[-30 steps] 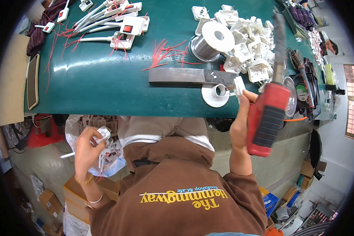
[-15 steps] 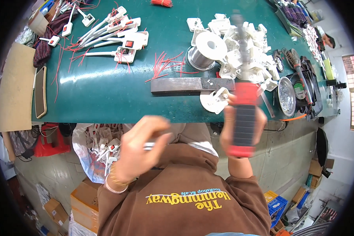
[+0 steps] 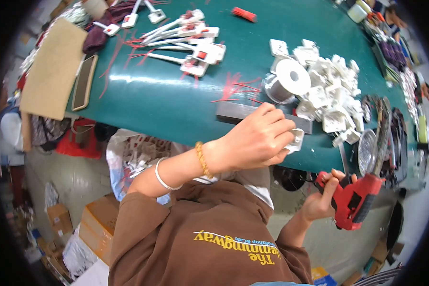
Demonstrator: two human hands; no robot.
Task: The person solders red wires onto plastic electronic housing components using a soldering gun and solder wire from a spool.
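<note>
My left hand [image 3: 260, 136] reaches across to the table's front edge, fingers curled round a white plastic housing [image 3: 296, 141]. Part of the housing is covered by those fingers. Lower at the right, off the table, my right hand [image 3: 321, 200] grips the handle of a red and black pistol-grip power tool [image 3: 355, 202]. The tool is tilted, and its front end blurs into the things behind it. A dark metal bar [image 3: 233, 112] lies behind my left hand, partly hidden by it. Beyond it stand a spool of silvery wire [image 3: 291, 78] and a heap of white plastic housings [image 3: 338, 117].
White switches with cables and red wires [image 3: 209, 51] lie at the back left. Cut red wires [image 3: 233, 90] lie near the bar. A phone [image 3: 84, 82] and cardboard sheet [image 3: 52, 71] are at the left. A shiny bowl [image 3: 366, 150] stands right. Below hangs a bag of switches [image 3: 117, 152].
The view has shifted, so the table appears farther right. My left hand has moved from my chest to the white housing. My right hand has lowered the red tool away to the right.
</note>
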